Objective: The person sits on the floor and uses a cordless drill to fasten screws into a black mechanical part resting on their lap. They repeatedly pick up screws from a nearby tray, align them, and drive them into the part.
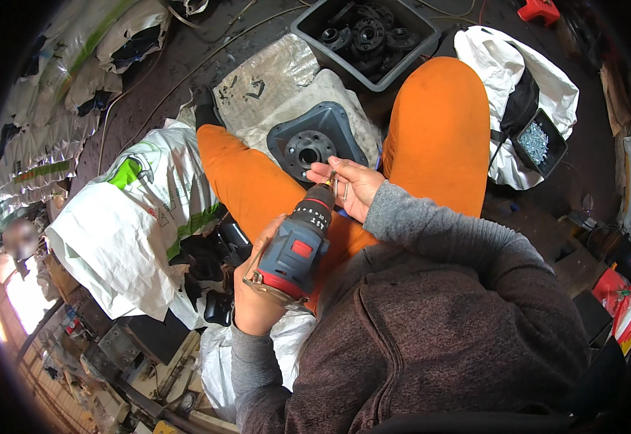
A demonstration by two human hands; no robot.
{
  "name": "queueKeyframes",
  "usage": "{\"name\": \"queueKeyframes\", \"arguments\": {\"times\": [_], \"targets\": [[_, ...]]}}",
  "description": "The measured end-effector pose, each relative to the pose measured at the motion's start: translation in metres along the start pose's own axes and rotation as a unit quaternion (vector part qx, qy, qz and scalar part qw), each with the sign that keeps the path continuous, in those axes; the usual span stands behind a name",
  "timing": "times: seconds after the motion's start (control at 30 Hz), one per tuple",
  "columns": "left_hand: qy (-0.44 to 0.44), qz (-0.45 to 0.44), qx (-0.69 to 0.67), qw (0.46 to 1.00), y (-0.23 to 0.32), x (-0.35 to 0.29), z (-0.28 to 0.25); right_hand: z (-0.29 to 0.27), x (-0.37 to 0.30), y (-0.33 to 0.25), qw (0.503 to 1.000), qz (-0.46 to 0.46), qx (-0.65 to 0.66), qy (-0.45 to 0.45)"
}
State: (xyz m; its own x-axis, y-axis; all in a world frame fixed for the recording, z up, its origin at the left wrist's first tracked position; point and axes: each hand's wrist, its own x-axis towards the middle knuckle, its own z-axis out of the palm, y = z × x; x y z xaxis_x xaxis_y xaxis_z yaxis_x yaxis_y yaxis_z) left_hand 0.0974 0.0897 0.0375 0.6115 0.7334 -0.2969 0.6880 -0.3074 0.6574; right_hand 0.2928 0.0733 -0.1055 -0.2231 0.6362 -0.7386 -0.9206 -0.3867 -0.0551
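My left hand (256, 296) is wrapped round a grey and red cordless drill (295, 249), whose front end points away from me. Close to the drill's tip, my right hand (362, 189) pinches with thumb and finger while a few shiny screws (341, 189) lie against its fingers. Whether a screw sits on the bit is too small to tell. Beyond both hands, between my legs, lies a dark grey square plastic part (338, 132) with rounded corners. A round black flanged hub (308, 149) with a central hole sits in its middle.
A grey bin (302, 45) full of black flanged hubs stands ahead. To the right, a small black tray (537, 145) of screws rests by a white sack (485, 54). Another white sack (113, 231) lies left. Cables (218, 50) cross the floor; a red object (539, 10) lies far right.
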Motion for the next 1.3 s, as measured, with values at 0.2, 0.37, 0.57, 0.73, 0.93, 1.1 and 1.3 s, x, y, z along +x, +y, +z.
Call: {"name": "queueKeyframes", "arguments": {"times": [0.2, 0.37, 0.57, 0.73, 0.93, 1.1, 1.3], "targets": [[-0.034, 0.045, 0.067, 0.996, -0.002, 0.01, -0.006, -0.024, 0.002, -0.005, 0.995, -0.012, -0.078, 0.053], [0.009, 0.023, 0.022, 0.999, -0.004, 0.028, -0.004, -0.051, 0.027, -0.013, 0.966, -0.116, -0.178, 0.144], [-0.04, -0.02, 0.048, 0.998, -0.003, 0.046, -0.007, -0.023, 0.065, -0.023, 0.942, -0.197, -0.242, 0.124], [-0.102, -0.081, 0.065, 0.989, 0.006, 0.07, -0.016, -0.032, 0.074, -0.027, 0.944, -0.087, -0.302, 0.104], [-0.176, -0.154, 0.083, 0.969, 0.022, 0.089, -0.02, -0.03, 0.072, -0.025, 0.954, -0.089, -0.27, 0.092], [-0.146, -0.173, 0.062, 0.972, 0.021, 0.087, -0.013, -0.031, 0.076, -0.016, 0.968, -0.103, -0.22, 0.065], [-0.175, -0.162, 0.069, 0.969, 0.017, 0.092, -0.01, -0.034, 0.076, -0.015, 0.97, -0.097, -0.218, 0.054]]}}
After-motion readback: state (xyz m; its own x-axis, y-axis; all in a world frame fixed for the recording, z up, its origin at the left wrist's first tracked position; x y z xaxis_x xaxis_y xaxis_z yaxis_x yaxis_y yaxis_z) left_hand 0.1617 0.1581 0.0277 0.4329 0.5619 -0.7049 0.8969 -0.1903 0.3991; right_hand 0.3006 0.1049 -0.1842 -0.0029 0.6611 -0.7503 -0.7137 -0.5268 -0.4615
